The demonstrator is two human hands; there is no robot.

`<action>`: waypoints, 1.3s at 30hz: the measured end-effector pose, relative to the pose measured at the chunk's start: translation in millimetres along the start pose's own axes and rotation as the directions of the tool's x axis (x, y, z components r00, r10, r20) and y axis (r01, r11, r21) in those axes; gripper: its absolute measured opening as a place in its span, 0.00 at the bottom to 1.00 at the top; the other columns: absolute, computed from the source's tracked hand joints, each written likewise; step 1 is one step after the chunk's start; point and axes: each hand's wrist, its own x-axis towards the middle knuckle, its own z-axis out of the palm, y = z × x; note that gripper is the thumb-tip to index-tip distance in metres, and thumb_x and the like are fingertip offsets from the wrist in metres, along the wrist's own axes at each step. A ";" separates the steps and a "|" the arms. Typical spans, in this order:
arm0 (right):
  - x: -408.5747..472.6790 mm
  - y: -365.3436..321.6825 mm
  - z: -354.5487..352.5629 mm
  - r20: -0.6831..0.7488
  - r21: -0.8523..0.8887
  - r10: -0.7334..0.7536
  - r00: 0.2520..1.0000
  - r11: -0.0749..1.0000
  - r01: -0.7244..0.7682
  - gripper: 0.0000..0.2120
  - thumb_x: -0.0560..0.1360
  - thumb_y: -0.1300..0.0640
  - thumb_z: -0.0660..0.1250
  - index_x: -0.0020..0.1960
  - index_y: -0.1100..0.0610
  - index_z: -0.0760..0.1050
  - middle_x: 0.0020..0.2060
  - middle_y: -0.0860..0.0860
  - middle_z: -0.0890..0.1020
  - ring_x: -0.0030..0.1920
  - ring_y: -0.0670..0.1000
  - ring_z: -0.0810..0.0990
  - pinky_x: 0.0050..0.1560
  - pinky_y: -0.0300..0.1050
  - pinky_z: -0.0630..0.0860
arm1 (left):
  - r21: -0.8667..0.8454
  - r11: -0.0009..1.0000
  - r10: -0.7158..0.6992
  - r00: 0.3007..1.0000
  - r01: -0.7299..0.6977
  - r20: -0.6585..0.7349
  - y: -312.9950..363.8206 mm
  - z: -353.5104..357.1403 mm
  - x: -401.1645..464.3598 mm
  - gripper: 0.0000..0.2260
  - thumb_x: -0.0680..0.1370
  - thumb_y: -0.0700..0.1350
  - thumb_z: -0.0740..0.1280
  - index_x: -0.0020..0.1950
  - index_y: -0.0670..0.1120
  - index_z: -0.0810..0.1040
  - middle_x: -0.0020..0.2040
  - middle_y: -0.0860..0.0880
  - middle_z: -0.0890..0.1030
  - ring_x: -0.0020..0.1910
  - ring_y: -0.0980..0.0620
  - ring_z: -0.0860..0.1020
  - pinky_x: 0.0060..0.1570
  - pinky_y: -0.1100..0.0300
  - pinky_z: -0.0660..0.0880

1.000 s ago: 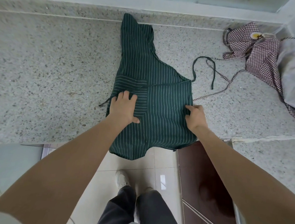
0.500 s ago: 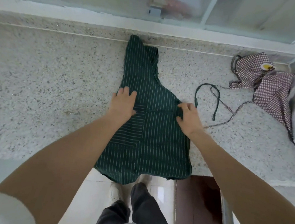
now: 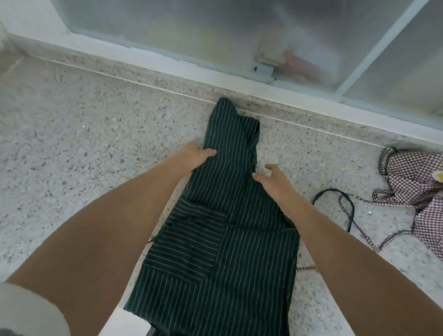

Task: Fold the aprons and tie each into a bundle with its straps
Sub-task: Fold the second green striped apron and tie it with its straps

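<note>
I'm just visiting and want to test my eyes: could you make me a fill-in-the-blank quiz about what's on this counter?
1. The apron under the hands is dark ____ with thin pale stripes.
2. The checked apron lies crumpled at the ____ end of the counter.
3. The left hand and right hand are at the apron's ____ upper part.
4. The apron's lower edge hangs over the counter's ____ edge.

Missing words: green; right; narrow; near

Green striped apron [image 3: 224, 248] folded lengthwise, flat on counter; checked apron [image 3: 426, 196] crumpled far right
</note>
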 end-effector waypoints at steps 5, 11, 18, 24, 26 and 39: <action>33.4 -32.9 3.4 -0.015 0.194 0.070 0.997 0.979 -0.066 0.24 0.79 0.50 0.62 0.71 0.61 0.64 0.58 0.59 0.76 0.53 0.55 0.77 0.46 0.43 0.76 | -0.215 0.972 -0.049 0.975 0.097 0.217 26.6 -17.0 18.9 0.14 0.78 0.52 0.64 0.61 0.47 0.75 0.55 0.47 0.79 0.51 0.50 0.77 0.49 0.58 0.75; 70.2 -65.9 8.3 -0.081 0.286 0.153 0.985 0.950 -0.125 0.11 0.80 0.52 0.60 0.52 0.61 0.70 0.32 0.55 0.71 0.26 0.50 0.67 0.24 0.41 0.65 | -0.472 0.876 0.025 0.967 0.102 0.254 45.3 -20.7 49.8 0.11 0.78 0.42 0.62 0.60 0.47 0.69 0.59 0.42 0.73 0.55 0.45 0.74 0.54 0.48 0.76; 90.3 -87.5 -5.4 -0.238 -0.146 0.026 0.971 0.987 -0.062 0.17 0.80 0.58 0.58 0.32 0.59 0.68 0.31 0.56 0.73 0.32 0.54 0.73 0.35 0.44 0.71 | -0.417 0.909 0.057 0.986 0.013 0.154 73.0 -30.1 72.1 0.18 0.81 0.50 0.59 0.67 0.41 0.72 0.63 0.44 0.76 0.60 0.45 0.75 0.61 0.53 0.71; 63.4 -120.5 -43.4 -0.244 -0.444 -0.082 0.966 0.895 -0.036 0.15 0.80 0.57 0.57 0.38 0.63 0.73 0.36 0.57 0.77 0.39 0.55 0.77 0.40 0.43 0.72 | -0.240 0.954 0.188 0.982 -0.179 0.015 95.3 -46.3 64.1 0.15 0.77 0.37 0.65 0.64 0.37 0.74 0.60 0.40 0.78 0.59 0.42 0.77 0.62 0.51 0.73; 55.4 -130.7 -55.0 -0.261 -0.177 -0.049 0.964 0.984 0.002 0.12 0.80 0.57 0.58 0.45 0.64 0.75 0.36 0.57 0.77 0.37 0.55 0.77 0.39 0.43 0.72 | -0.220 0.956 0.204 0.979 -0.197 0.009 100.8 -53.7 55.8 0.17 0.75 0.35 0.68 0.63 0.37 0.74 0.59 0.40 0.78 0.58 0.43 0.77 0.60 0.53 0.73; -12.5 -190.3 -101.3 -0.005 0.921 -0.028 1.000 0.389 0.015 0.09 0.78 0.68 0.58 0.57 0.64 0.70 0.47 0.63 0.79 0.30 0.51 0.83 0.32 0.40 0.81 | -0.349 0.912 0.284 0.945 -0.214 0.163 115.2 -82.8 -17.8 0.14 0.77 0.44 0.67 0.61 0.43 0.75 0.55 0.47 0.79 0.55 0.51 0.76 0.56 0.59 0.73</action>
